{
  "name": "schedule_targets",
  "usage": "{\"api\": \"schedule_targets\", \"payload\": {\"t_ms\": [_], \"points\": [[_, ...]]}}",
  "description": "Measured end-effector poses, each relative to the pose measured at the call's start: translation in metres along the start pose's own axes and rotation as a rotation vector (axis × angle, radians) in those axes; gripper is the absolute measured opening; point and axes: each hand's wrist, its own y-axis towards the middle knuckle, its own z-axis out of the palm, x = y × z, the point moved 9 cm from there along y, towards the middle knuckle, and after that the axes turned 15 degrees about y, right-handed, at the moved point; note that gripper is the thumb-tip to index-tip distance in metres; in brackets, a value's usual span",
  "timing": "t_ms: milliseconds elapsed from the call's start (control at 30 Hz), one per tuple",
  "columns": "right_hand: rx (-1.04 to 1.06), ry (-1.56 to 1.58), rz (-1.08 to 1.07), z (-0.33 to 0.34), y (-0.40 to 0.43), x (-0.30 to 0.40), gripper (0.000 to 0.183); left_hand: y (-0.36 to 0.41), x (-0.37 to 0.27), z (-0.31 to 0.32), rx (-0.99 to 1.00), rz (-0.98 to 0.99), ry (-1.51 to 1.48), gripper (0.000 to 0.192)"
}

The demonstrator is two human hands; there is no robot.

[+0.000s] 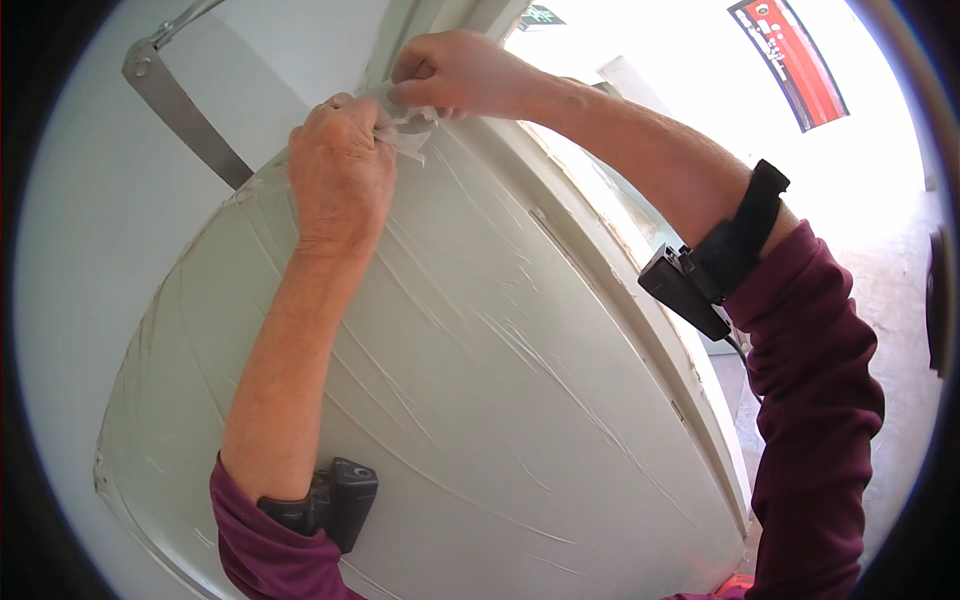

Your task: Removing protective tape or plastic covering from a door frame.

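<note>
A pale green door [480, 420] fills the middle of the view, covered in wrinkled clear plastic film [525, 345]. Near the door's upper corner my left hand [341, 165] is closed in a fist on a bunched, torn end of film [409, 142]. My right hand [450, 75] is just right of it, thumb and fingers bent close together at the same corner. Film seems to run between the two hands, but the right fingertips' hold is partly hidden. Both forearms reach up across the door.
A metal door-closer arm [187, 116] juts out at the upper left, beside a pale wall [82, 247]. Along the right runs the door frame [600, 277], its edge rough. Beyond it are a bright floor [892, 450], a red sign [802, 67] and a green sign [541, 16]. Black devices [686, 292] are strapped to both forearms.
</note>
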Motion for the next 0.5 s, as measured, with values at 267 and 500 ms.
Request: {"api": "schedule_targets", "payload": {"t_ms": [267,500], "points": [[0.027,-0.312,-0.178,0.010,0.006,0.015,0.023,0.000,-0.001,0.001,0.024,0.018,0.047,0.009],[0.053,-0.378,-0.168,0.011,0.012,0.015,0.020,0.000,-0.003,-0.002,-0.059,0.040,-0.004,0.014]]}}
